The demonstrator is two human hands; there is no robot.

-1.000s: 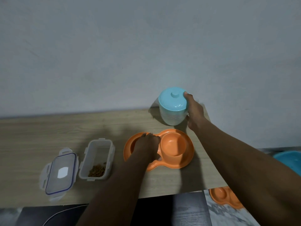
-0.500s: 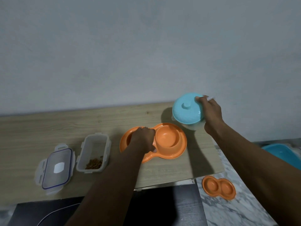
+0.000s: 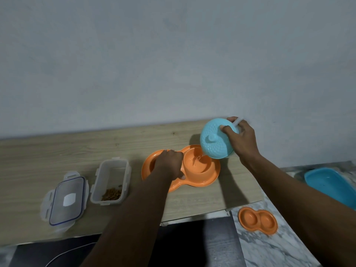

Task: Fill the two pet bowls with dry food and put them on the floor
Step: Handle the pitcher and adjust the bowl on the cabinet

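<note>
The right hand (image 3: 241, 140) hides most of the tilted blue-lidded jug (image 3: 215, 140) it grips; what spills from it is hard to make out. The left hand (image 3: 169, 163), fingers curled, rests on the orange double bowl (image 3: 200, 170) on the table (image 3: 57, 151), covering its left well. A second double bowl (image 3: 257, 220) lies on the floor, near right.

left hand (image 3: 169, 163): bare, no sleeve | right hand (image 3: 241, 139): bare, no sleeve

No text can be read; the white patch on the container lid (image 3: 66, 201) seems blank.
</note>
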